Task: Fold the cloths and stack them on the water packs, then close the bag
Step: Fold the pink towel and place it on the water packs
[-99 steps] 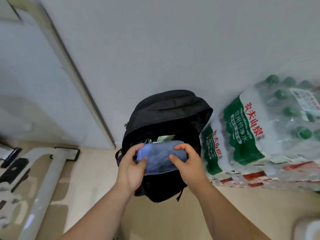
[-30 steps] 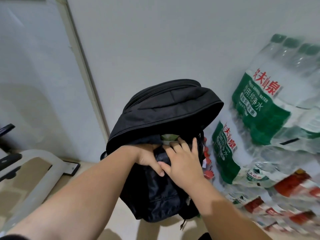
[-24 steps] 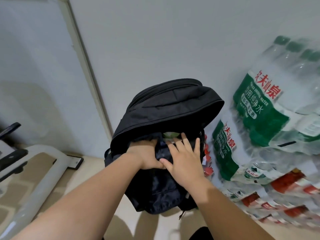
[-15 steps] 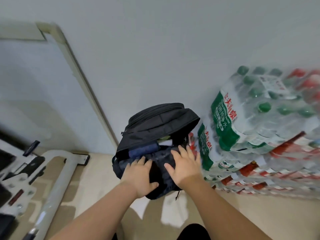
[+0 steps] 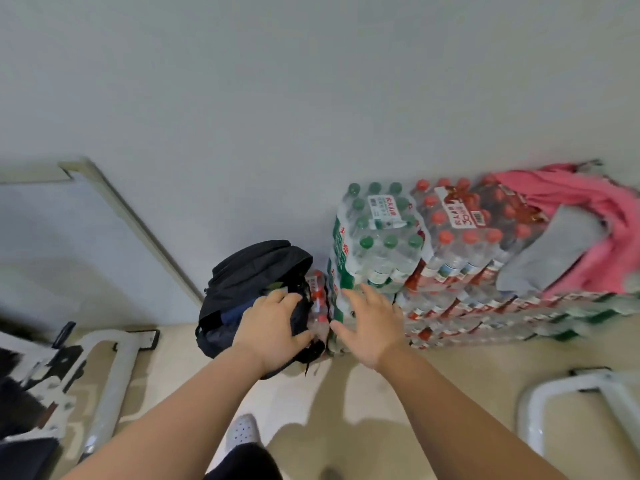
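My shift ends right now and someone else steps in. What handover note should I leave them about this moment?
Left hand: lies on the front of the black backpack.
Right hand: open and empty, in front of the water packs.
Backpack: on the floor beside the packs, open, with a blue cloth showing inside.
Pink cloth and grey cloth: on top of the packs; blur hides how neatly folded.
Left: take out, fold and stack the blue cloth, tidy the others if needed, close the bag.
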